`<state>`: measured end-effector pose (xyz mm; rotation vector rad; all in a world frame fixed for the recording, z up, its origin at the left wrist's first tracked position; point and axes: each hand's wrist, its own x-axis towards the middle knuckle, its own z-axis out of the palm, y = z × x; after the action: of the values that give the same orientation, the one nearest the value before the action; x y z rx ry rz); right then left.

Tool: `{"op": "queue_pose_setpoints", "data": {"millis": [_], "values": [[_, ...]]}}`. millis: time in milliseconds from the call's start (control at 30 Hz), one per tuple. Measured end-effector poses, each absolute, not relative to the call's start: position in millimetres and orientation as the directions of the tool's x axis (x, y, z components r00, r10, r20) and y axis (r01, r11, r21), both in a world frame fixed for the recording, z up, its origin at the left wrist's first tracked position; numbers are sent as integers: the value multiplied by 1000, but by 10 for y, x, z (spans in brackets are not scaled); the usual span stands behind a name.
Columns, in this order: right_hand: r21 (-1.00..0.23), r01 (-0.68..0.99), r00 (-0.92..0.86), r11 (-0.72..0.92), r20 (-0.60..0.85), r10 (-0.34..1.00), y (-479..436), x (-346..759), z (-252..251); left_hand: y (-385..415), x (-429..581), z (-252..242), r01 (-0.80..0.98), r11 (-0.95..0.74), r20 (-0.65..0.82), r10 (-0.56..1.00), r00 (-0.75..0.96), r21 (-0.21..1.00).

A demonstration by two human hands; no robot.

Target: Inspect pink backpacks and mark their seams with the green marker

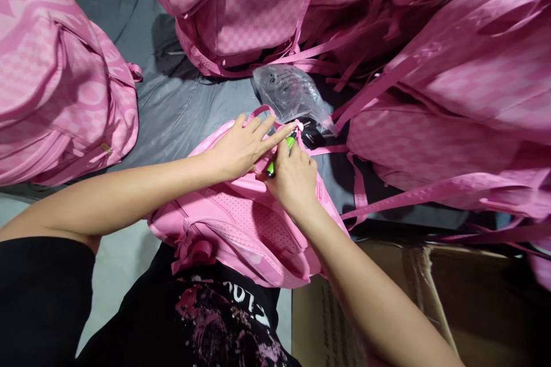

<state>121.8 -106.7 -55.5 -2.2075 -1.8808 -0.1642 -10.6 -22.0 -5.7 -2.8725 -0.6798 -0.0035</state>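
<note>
A pink backpack (232,218) lies against my body with its padded, dotted back panel towards me. My left hand (247,146) rests on its upper end, the fingers stretched out and the index finger reaching to a small pink piece of strap (298,125). Closed in my right hand (295,175) is a bright green and black tool (271,168); its working end is hidden, so I cannot tell its kind. Just beyond both hands lies a clear plastic bag (290,94), beside small black tags (310,135).
Pink checkered backpacks stand at the left (64,80), at the back (258,11) and in a heap at the right (456,120). Loose straps (387,200) trail from the heap. Grey sheeting (159,103) covers the work surface. An open cardboard box (318,321) sits below at the right.
</note>
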Motion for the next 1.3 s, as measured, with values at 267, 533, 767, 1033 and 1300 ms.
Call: {"op": "queue_pose_setpoints", "data": {"millis": [267,533,767,1033,1300], "values": [[-165,980,155,-114,258,954,-1115,1298,-537,-236,-99,-60,455,-873,50,454,890,-174],[-555,832,311,10,480,820,-1668,1470,-408,-234,-134,-70,439,-876,78,432,898,-201],[-830,557,64,-7,35,997,-1449,1485,-180,-250,-104,-43,444,-872,43,445,894,-204],[-673,732,-253,108,-122,960,-1254,1609,91,-257,-106,-19,458,-867,30,462,886,-195],[-578,745,-308,333,145,940,-1315,1508,-77,-260,-91,31,464,-862,-30,479,877,-203]]}}
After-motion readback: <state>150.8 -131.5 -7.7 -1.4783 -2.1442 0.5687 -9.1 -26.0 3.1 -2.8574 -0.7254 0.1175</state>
